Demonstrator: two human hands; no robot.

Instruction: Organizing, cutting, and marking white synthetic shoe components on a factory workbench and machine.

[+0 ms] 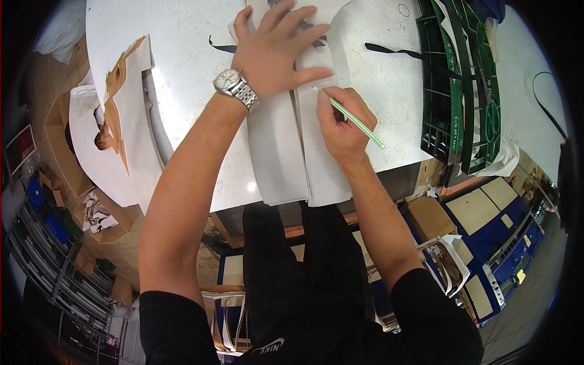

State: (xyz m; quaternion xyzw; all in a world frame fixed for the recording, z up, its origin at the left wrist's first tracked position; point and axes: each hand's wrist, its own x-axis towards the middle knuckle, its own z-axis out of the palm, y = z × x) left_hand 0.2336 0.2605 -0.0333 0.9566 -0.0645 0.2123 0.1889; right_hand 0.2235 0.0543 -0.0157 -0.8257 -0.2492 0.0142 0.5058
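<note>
My left hand (267, 58), with a metal watch (231, 82) on its wrist, lies with fingers spread over two long pale strips at the table's middle. The left strip (277, 152) and the right strip (325, 164) run side by side, their near ends reaching the front edge. My right hand (347, 131) grips a green-and-white striped pencil (358, 121), its tip at the right strip just below my left thumb. Dark pieces show partly under my left fingers; what they are is hidden.
Green slatted racks (444, 91) stand on the white table (194, 36) at the right, with a black strap (392, 51) beside them. White and brown cut sheets (131, 109) overhang the left edge, above a cardboard box (61, 137). Blue-and-cream units (486, 207) stand below right.
</note>
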